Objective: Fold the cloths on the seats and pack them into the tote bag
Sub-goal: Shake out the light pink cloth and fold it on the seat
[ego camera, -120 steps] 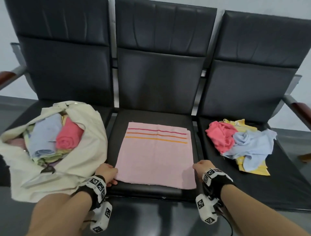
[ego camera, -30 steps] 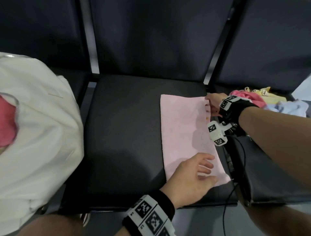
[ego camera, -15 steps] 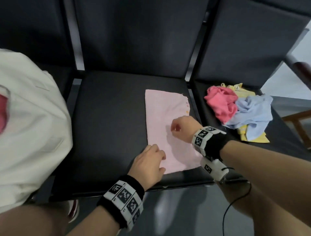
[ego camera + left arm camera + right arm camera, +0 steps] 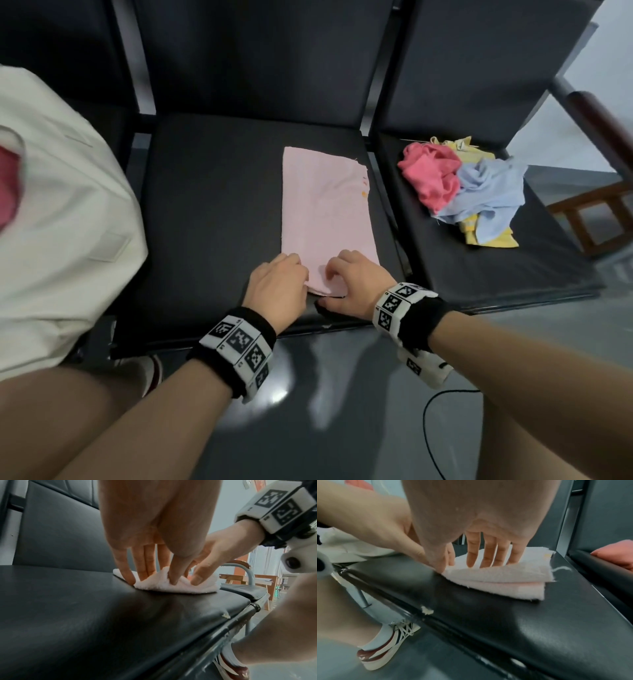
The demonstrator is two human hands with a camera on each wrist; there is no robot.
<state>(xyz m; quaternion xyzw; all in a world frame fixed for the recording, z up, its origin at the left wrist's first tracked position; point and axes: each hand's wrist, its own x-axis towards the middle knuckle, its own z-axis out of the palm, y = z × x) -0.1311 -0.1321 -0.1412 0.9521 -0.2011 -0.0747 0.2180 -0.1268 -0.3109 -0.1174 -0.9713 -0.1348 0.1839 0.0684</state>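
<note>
A pink towel (image 4: 325, 205), folded into a long strip, lies on the right half of the middle black seat (image 4: 212, 212). My left hand (image 4: 279, 287) and right hand (image 4: 346, 274) sit side by side at its near end. In the left wrist view my left hand (image 4: 154, 580) pinches a raised bunch of the towel (image 4: 171, 588) between thumb and fingers. In the right wrist view my right hand (image 4: 462, 563) has its fingers on top of the towel (image 4: 505, 577) and its thumb at the slightly lifted near edge. The cream tote bag (image 4: 61, 222) fills the left seat.
On the right seat lies a crumpled pile: a coral cloth (image 4: 431, 178), a light blue cloth (image 4: 486, 192) and a yellow cloth (image 4: 489, 240) underneath. A wooden armrest (image 4: 603, 116) ends the row at the right. A black cable (image 4: 431, 431) trails on the floor.
The towel, spread flat four seconds ago, is now folded into a strip. My right hand slid from the strip's middle to the near end beside my left hand; both took hold of that edge.
</note>
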